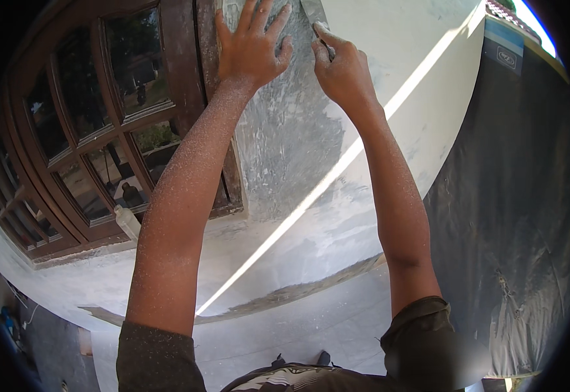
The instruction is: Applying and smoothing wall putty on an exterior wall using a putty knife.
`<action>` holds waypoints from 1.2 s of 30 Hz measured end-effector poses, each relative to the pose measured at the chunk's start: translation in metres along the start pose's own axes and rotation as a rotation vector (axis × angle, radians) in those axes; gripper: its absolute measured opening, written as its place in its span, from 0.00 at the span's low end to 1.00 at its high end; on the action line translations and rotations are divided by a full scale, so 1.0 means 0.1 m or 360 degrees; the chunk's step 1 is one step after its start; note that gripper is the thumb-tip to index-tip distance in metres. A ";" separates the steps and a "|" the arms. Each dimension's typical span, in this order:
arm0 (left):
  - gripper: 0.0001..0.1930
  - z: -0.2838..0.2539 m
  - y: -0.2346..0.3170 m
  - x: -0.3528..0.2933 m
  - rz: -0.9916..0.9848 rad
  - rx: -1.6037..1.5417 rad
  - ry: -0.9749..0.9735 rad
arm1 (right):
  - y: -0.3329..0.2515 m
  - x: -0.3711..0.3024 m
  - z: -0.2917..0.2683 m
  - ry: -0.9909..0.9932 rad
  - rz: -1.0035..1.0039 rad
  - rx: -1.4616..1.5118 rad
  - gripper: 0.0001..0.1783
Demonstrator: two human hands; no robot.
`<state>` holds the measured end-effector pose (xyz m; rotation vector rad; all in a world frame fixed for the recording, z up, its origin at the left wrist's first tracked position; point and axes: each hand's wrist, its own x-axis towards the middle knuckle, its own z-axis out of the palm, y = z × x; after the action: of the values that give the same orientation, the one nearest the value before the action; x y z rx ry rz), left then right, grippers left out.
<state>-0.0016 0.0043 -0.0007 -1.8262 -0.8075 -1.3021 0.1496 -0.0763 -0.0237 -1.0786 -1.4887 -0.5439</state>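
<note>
My left hand (251,53) lies with fingers spread on the grey, rough patch of wall (282,137), close to the brown wooden window frame (208,59). Just to its right, my right hand (345,73) is closed around a scraper (314,12), whose flat grey blade points up against the wall at the top edge of the view. Most of its handle is hidden in my fingers. Pale dust coats both hands and forearms.
A clear plastic bottle (127,222) stands on the window ledge by my left forearm. Glass panes fill the window (79,98) at left. A dark tarp (514,176) hangs at right. A sunlight strip crosses the wall diagonally; below lies a pale floor (285,343).
</note>
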 end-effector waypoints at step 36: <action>0.32 0.02 -0.11 -0.04 0.0042 0.0040 0.0091 | -0.04 -0.21 0.04 -0.0139 0.0113 0.0115 0.21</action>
<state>-0.0105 0.0114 -0.0023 -1.7660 -0.7633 -1.3158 0.1422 -0.0816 -0.0437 -1.1062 -1.5278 -0.3950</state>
